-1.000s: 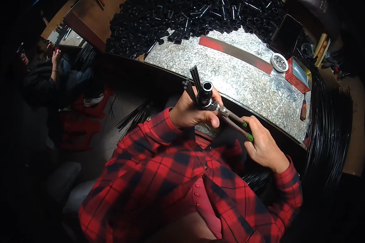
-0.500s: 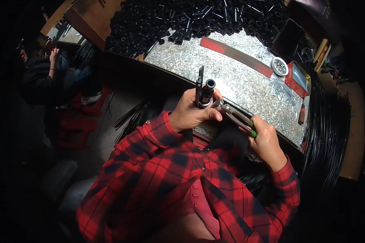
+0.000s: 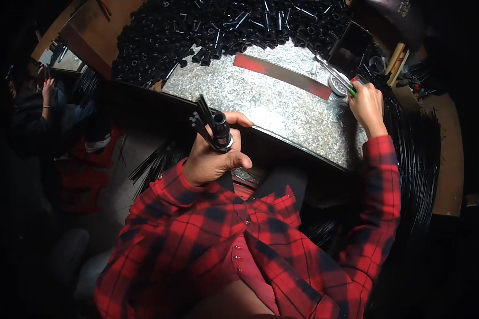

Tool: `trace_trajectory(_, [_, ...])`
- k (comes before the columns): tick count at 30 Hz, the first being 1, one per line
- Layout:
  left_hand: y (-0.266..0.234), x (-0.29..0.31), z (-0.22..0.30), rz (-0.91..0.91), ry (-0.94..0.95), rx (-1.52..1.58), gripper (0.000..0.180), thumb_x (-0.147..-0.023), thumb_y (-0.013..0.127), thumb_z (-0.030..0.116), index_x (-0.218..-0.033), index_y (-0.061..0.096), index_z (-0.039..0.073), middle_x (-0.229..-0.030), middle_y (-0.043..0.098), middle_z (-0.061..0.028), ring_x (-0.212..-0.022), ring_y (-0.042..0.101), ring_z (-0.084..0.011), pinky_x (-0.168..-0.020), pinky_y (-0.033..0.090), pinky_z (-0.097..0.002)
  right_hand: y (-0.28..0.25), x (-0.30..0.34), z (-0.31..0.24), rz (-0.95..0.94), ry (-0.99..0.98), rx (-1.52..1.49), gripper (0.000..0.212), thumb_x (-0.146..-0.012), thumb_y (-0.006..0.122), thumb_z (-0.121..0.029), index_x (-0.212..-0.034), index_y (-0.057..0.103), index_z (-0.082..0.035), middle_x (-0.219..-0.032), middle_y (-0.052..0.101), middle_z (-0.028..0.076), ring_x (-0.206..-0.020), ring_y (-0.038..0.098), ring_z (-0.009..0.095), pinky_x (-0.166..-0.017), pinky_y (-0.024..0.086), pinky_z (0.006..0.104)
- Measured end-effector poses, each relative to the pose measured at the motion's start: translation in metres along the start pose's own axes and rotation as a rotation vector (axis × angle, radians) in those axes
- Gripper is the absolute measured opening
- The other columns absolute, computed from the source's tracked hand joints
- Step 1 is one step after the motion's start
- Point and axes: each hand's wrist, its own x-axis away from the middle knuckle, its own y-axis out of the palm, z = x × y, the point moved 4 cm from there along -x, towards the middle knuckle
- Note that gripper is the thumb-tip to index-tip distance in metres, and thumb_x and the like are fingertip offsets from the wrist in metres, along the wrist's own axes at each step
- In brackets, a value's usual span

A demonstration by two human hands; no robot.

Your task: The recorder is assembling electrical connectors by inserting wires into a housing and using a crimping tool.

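My left hand [image 3: 205, 162] is closed around a black tubular fitting [image 3: 220, 130] with a pale metal ring low on it. Flat dark strips [image 3: 199, 118] stand beside the tube, gripped in the same hand. The thumb and a finger stick out to the right, near the table's front edge. At the right side of the table, my right hand [image 3: 368, 103] grips pliers [image 3: 330, 68] by green handles. The pliers' metal part points up and left, over a small white bowl [image 3: 338, 87] of tiny shiny pieces. My fingers partly hide the bowl's surroundings.
A heap of black tubular fittings [image 3: 197, 32] covers the far side of the speckled metal table [image 3: 287, 117]. On it lies a long red-and-grey bar [image 3: 282, 77]. Bundled thin black rods [image 3: 415, 165] hang at the right. Another person's hand [image 3: 48, 87] works at the far left.
My right hand has carried the pliers away from the fitting, right and forward to the white bowl. My left hand, still holding the fitting, sits lower and further left in view.
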Motion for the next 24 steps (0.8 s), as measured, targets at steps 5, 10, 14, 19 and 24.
trace_trajectory(5, [-0.006, 0.006, 0.000, 0.074, -0.045, 0.008, 0.066, -0.064, 0.082, 0.022, -0.112, 0.043, -0.002, -0.056, 0.043, 0.0061, -0.051, 0.042, -0.0039, -0.052, 0.033, -0.0182, 0.028, -0.030, -0.009, -0.146, -0.085, 0.117, 0.016, -0.070, 0.058, -0.008, -0.085, 0.064, -0.006, -0.078, 0.062, 0.017, -0.082, 0.057, 0.032, -0.072, 0.041, 0.0448])
trace_trajectory(10, [-0.006, -0.010, -0.003, -0.018, 0.004, 0.018, 0.064, -0.063, 0.082, 0.017, -0.111, 0.045, -0.002, -0.056, 0.047, 0.0059, -0.052, 0.043, -0.0027, -0.053, 0.035, -0.0178, 0.039, -0.041, -0.001, -0.225, -0.088, 0.244, 0.018, -0.075, 0.060, -0.020, -0.080, 0.065, -0.003, -0.081, 0.064, 0.017, -0.087, 0.059, 0.032, -0.077, 0.042, 0.0470])
trace_trajectory(14, [-0.007, -0.009, 0.000, 0.054, -0.097, 0.023, 0.064, -0.064, 0.082, 0.016, -0.112, 0.045, -0.002, -0.056, 0.047, 0.0058, -0.053, 0.043, -0.0022, -0.053, 0.034, -0.0174, 0.045, -0.036, -0.014, -0.353, -0.052, 0.227, 0.026, -0.077, 0.061, -0.029, -0.080, 0.066, -0.004, -0.082, 0.064, 0.018, -0.088, 0.059, 0.033, -0.079, 0.041, 0.0463])
trace_trajectory(19, [-0.011, -0.009, -0.008, 0.005, -0.063, 0.015, 0.065, -0.065, 0.082, 0.016, -0.114, 0.044, -0.002, -0.056, 0.046, 0.0057, -0.053, 0.043, -0.0015, -0.053, 0.034, -0.0167, 0.046, -0.051, -0.015, -0.263, -0.051, 0.181, 0.029, -0.072, 0.068, -0.033, -0.080, 0.065, -0.005, -0.078, 0.064, 0.016, -0.087, 0.058, 0.033, -0.078, 0.041, 0.0439])
trace_trajectory(24, [-0.007, -0.006, -0.014, -0.021, -0.064, 0.069, 0.063, -0.065, 0.081, 0.012, -0.113, 0.043, -0.001, -0.056, 0.045, 0.0050, -0.053, 0.043, -0.0024, -0.053, 0.034, -0.0170, 0.037, -0.044, -0.013, -0.270, 0.010, 0.156, 0.030, -0.074, 0.063, -0.032, -0.085, 0.065, -0.004, -0.080, 0.064, 0.016, -0.090, 0.056, 0.031, -0.077, 0.040, 0.0432])
